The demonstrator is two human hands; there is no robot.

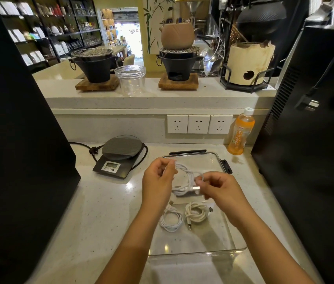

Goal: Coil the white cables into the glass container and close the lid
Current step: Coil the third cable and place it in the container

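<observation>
Both hands work one white cable [184, 177] above the counter [104, 212]: the left hand [157, 181] pinches the far-left side of its loop between curled fingers, and the right hand [219, 187] pinches the cable near its plug end, thumb and forefinger closed on it. This cable hangs in a loose round coil of several turns between the two hands, held over the gap between the lid [203, 160] and the glass container [203, 253].

Two more cables lie inside the container, at its far end. On the left is a bright white coil [171, 221], neatly wound. Just right of it is a cream-white coil [195, 213], thicker and more tangled, with a thin metal jack sticking out toward the near side. The container is clear, rectangular and shallow, with rounded corners. The lid lies beyond it, clear with dark clips on its far and right edges.

An orange drink bottle [241, 132] stands far right; its label carries writing too small to read. A black scale [118, 156] with a small grey display sits far left.
</observation>
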